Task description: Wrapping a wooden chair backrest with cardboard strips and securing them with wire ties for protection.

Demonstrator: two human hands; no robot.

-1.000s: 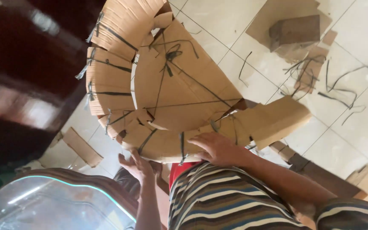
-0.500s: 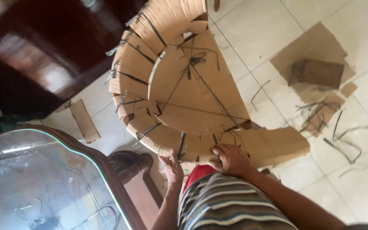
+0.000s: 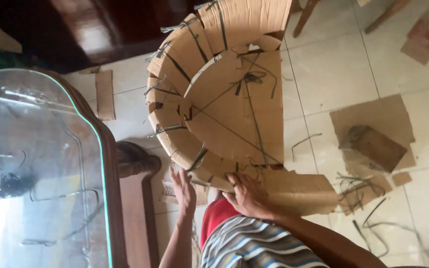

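Two bare hands were at the lower rim of a curved cardboard structure (image 3: 224,94), which stood on the pale tiled floor (image 3: 333,64) in the middle of the view.

Far left: a glass tabletop (image 3: 35,164) with a dark wooden frame (image 3: 112,164) filled the lower left corner. A carved wooden leg (image 3: 135,161) showed just beside it. A narrow cardboard strip (image 3: 105,94) lay flat on the tiles near the frame.

Left hand (image 3: 183,191): palm pressed flat against the outer curved wall of the structure at its bottom edge, fingers extended upward, not curled around anything.

Centre: the structure had a flat quarter-round panel ringed by a bent wall made of cardboard segments. Dark straps (image 3: 194,42) ran across the segments and across the panel.

Right hand (image 3: 248,196): laid over the lower edge where the panel met a loose cardboard flap (image 3: 299,191), fingers spread and resting on the cardboard. Whether they hooked the edge could not be told.

Below the hands: a striped garment (image 3: 254,245) and a patch of red cloth (image 3: 217,216).

Right: a small brown box (image 3: 373,146) sat on a flat cardboard sheet (image 3: 368,114), with loose dark strap offcuts (image 3: 358,191) scattered on the tiles near it.
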